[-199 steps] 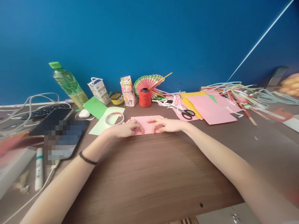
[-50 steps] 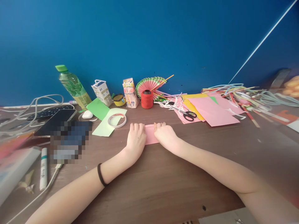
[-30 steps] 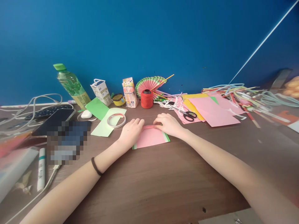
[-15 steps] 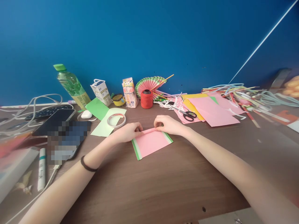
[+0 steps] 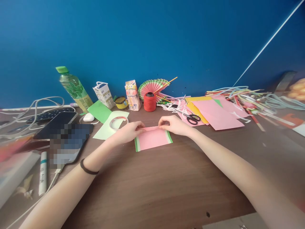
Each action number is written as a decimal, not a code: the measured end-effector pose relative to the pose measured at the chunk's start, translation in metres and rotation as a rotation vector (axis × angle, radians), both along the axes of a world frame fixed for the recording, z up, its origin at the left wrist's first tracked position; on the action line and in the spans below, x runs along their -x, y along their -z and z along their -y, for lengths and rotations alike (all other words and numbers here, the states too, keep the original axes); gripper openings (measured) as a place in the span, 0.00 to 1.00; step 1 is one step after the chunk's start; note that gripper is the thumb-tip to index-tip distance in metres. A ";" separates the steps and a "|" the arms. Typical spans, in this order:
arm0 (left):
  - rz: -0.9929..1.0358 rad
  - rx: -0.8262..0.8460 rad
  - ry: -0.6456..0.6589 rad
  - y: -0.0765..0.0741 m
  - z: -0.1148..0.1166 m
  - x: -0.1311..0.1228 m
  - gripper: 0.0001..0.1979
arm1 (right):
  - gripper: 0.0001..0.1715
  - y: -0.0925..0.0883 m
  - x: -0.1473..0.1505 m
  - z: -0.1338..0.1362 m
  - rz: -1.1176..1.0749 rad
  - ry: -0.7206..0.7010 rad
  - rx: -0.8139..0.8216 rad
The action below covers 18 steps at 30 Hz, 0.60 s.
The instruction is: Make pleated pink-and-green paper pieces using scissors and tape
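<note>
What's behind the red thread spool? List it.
Behind the red thread spool, a pleated pink paper fan with a green edge shows above it, then the blue wall. The spool covers the fan's lower part, so anything directly behind there cannot be seen.

Personal desk used as a papercraft spot; home, dorm or office, can't tell. Wood-grain desk (image 5: pixel 152 184) against a plain blue wall (image 5: pixel 152 38). Craft side: green-edged pink paper (image 5: pixel 153 140), pleated paper fan (image 5: pixel 150 88), red thread spool (image 5: pixel 150 102), black-handled scissors (image 5: pixel 193 119), tape roll (image 5: pixel 115 118), loose pink sheets (image 5: pixel 219 115). Everyday side: green-capped drink bottle (image 5: pixel 74 88), white drink carton (image 5: pixel 104 95), smartphone (image 5: pixel 77 146) on a cable, acrylic marker (image 5: pixel 43 173). Far edges blurred.
</note>
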<state>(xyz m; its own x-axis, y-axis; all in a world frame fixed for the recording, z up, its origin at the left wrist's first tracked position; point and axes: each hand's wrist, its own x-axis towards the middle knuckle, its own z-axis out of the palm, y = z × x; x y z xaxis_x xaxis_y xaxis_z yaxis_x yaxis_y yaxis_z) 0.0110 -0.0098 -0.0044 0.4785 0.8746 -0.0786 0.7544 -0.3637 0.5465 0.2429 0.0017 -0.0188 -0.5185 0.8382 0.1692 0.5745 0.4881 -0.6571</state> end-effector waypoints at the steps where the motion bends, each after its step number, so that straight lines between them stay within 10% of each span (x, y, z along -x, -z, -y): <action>1: -0.017 0.005 -0.002 -0.002 0.000 0.000 0.16 | 0.06 0.000 -0.001 -0.001 -0.018 0.011 0.007; 10: 0.101 -0.068 -0.220 -0.015 -0.001 0.003 0.14 | 0.09 -0.003 -0.004 -0.006 -0.060 0.142 -0.261; 18: 0.049 -0.426 -0.117 -0.018 0.003 0.002 0.15 | 0.09 -0.001 -0.008 -0.008 -0.052 0.171 -0.433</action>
<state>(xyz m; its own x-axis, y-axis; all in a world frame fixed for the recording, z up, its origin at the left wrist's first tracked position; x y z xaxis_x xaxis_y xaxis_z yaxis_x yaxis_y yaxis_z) 0.0091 -0.0130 0.0134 0.3681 0.8725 0.3213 0.7809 -0.4777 0.4025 0.2511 0.0100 -0.0176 -0.3607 0.7573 0.5445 0.6427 0.6249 -0.4433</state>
